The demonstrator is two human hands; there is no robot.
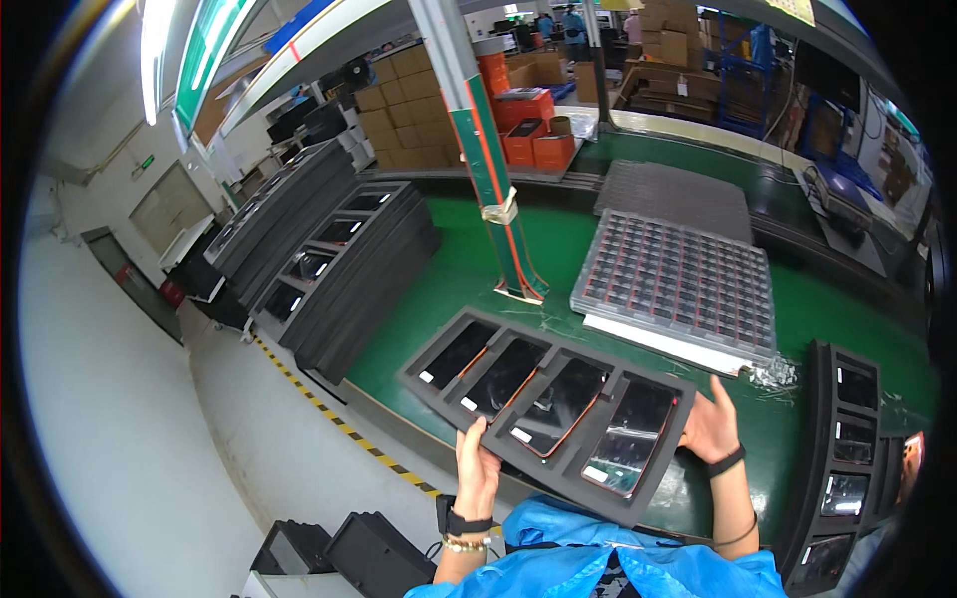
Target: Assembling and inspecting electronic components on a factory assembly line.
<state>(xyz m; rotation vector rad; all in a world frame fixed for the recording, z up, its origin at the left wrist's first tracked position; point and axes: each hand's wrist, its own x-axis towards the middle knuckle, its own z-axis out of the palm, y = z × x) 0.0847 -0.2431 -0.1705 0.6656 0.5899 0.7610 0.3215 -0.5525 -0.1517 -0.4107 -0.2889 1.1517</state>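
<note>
A dark grey foam tray (551, 463) lies tilted in front of me, at the near edge of the green bench. Several black-screened smartphones (558, 406) with orange-red edges sit in its slots, each with a small white label. My left hand (477, 468) grips the tray's near edge, thumb on top and the other fingers hidden beneath it. Against the right end of the tray is my right hand (710, 424), its thumb side raised and some fingers hidden behind the rim; it steadies that end.
Stacked foam trays with phones (349, 259) stand on the left, and another stack (842, 448) on the right. Beyond my tray are clear plastic trays of small parts (678, 284) on a white base. A green post (498, 199) rises from the bench (399, 349). Plastic scraps (773, 373) lie nearby.
</note>
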